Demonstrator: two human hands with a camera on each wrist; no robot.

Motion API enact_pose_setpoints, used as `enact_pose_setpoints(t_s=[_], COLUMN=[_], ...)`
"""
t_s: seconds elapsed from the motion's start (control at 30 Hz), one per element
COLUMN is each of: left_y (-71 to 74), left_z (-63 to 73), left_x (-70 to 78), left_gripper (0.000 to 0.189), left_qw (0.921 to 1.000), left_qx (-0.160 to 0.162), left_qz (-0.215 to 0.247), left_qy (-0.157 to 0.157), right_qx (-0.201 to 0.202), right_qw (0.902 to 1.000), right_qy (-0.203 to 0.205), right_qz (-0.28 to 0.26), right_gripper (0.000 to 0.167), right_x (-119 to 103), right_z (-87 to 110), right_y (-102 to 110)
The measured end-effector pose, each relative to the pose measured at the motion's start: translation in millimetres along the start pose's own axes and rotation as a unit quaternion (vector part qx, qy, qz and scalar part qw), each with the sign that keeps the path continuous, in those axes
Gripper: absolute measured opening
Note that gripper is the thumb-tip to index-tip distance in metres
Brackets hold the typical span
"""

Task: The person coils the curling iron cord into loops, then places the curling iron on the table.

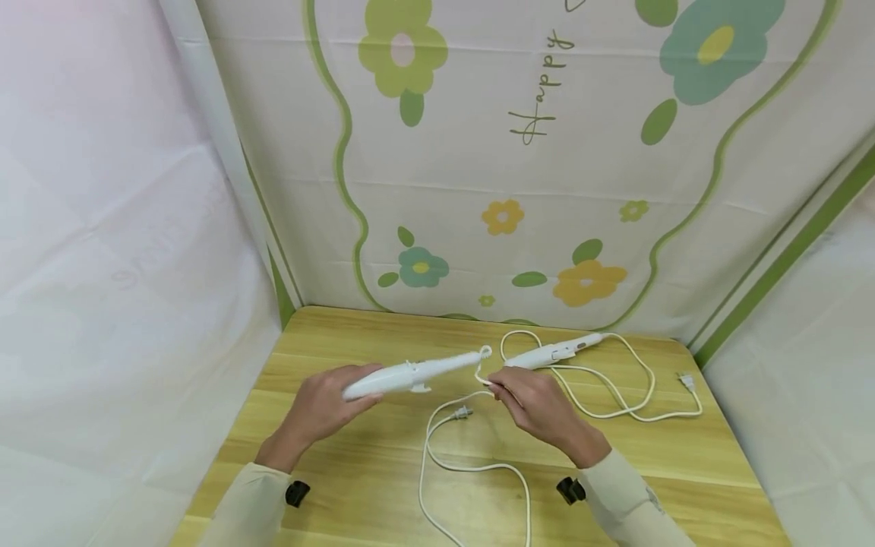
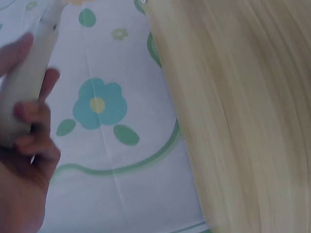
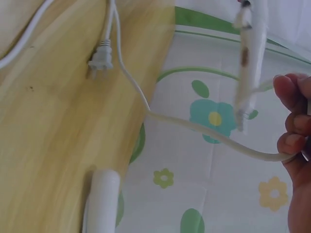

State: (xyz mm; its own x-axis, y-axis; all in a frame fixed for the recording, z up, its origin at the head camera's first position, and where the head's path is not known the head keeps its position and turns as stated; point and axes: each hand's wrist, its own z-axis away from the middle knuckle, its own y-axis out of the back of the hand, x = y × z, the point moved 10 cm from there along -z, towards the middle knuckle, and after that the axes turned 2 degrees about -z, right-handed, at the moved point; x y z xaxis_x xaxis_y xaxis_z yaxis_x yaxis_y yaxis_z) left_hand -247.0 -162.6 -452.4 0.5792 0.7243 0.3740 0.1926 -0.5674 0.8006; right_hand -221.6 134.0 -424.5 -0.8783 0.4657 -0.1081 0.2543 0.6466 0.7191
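Note:
My left hand point(image 1: 321, 406) grips a white corded hair iron point(image 1: 390, 379) by its thick end, thumb and fingers wrapped round the body. The iron is held over the table, its thin end to the right, where the cord comes out in a small curl. In the left wrist view, fingers close round the iron's smooth white body point(image 2: 22, 87). My right hand point(image 1: 536, 403) pinches the white cord point(image 1: 484, 379) a short way from that thin end. In the right wrist view, the cord point(image 3: 214, 135) hangs from curled fingers in a loose bow, and its plug point(image 3: 101, 56) shows farther off.
A second white hair iron point(image 1: 557, 352) lies behind my right hand, its cord point(image 1: 645, 380) looped to the right and ending in a plug point(image 1: 687, 381). The held iron's cord point(image 1: 502, 465) trails across the wooden table point(image 1: 355, 471). Flowered cloth point(image 1: 465, 152) hangs behind.

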Motion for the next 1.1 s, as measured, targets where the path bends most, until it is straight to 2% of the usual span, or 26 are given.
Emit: enact_pose_setpoints(t_s=[0.07, 0.1, 0.2, 0.27, 0.33, 0.4, 0.6, 0.77, 0.87, 1.0, 1.1], left_y=[-8.4, -12.5, -22.2, -26.8, -28.9, -29.6, -30.3, -30.4, -30.0, -27.6, -27.2], left_z=[1.5, 2.6, 9.4, 12.8, 16.3, 19.4, 26.5, 25.2, 23.3, 21.2, 19.8], left_x=[-4.2, -6.0, -10.8, -11.3, -12.3, -14.0, -18.0, -16.5, -16.2, -17.8, -19.8], left_gripper=[0.048, 0.047, 0.045, 0.046, 0.047, 0.047, 0.044, 0.043, 0.044, 0.044, 0.043], left_qw=[0.9970, 0.9927, 0.9698, 0.9540, 0.9426, 0.9351, 0.9180, 0.9098, 0.9111, 0.9155, 0.9204], left_qx=[-0.056, -0.082, -0.147, -0.174, -0.191, -0.198, -0.196, -0.177, -0.164, -0.136, -0.117], left_qz=[0.052, 0.083, 0.181, 0.228, 0.257, 0.277, 0.332, 0.365, 0.367, 0.365, 0.355], left_qy=[0.018, 0.031, 0.070, 0.086, 0.096, 0.100, 0.092, 0.087, 0.091, 0.101, 0.115], right_qx=[0.007, 0.009, 0.003, -0.004, -0.016, -0.029, -0.058, -0.048, -0.032, -0.030, -0.038], right_qw=[0.9999, 0.9999, 0.9997, 0.9995, 0.9991, 0.9986, 0.9938, 0.9938, 0.9934, 0.9860, 0.9828], right_qy=[0.006, 0.008, 0.010, 0.011, 0.011, 0.007, -0.012, -0.019, -0.053, -0.099, -0.109], right_qz=[-0.005, -0.008, -0.024, -0.030, -0.037, -0.045, -0.094, -0.098, -0.096, -0.130, -0.144], right_gripper=[0.025, 0.026, 0.029, 0.024, 0.014, 0.007, 0.016, 0.014, 0.015, 0.012, 0.015], right_x=[2, 3, 5, 6, 6, 6, 6, 4, 6, 6, 1], right_z=[-4.2, -6.0, -11.1, -12.4, -12.2, -11.5, -8.1, -4.2, 1.0, 8.9, 10.5], right_y=[6, 8, 9, 8, 6, 4, -7, -12, -14, -21, -28])
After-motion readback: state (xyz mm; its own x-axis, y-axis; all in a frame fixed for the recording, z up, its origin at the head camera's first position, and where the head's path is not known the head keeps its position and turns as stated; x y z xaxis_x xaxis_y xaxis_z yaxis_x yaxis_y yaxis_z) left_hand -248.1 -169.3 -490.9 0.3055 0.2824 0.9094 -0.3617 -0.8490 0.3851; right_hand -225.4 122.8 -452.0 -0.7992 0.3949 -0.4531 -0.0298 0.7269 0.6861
